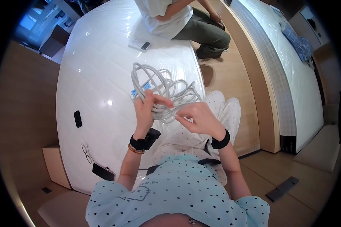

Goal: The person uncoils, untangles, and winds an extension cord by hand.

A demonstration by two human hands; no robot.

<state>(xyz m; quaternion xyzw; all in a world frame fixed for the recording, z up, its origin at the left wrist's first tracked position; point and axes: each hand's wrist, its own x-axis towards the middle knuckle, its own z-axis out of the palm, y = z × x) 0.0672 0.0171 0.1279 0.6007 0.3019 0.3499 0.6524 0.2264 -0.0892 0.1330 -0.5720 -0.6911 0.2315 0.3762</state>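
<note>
A pale grey extension cord (pixel 152 67) is gathered in loops in front of me. My left hand (pixel 144 109) is closed round the bundle of loops, its thumb and forefinger showing. At the right side of the coil, my right hand (pixel 197 118) pinches a length of the same cord between thumb and fingers. Behind the loops lies a white power strip (pixel 146 86) with blue socket faces, partly covered by the cord. More loose cord spreads over the plastic-covered mattress (pixel 102 81) and towards my lap.
A person in a white shirt (pixel 170 22) sits at the mattress's far edge, beside a white device (pixel 140 44). To my left lie a black object (pixel 77 118), glasses (pixel 87 153) and a phone (pixel 103 171). A second mattress (pixel 269 49) stands right, beyond a wooden bed frame (pixel 267 98).
</note>
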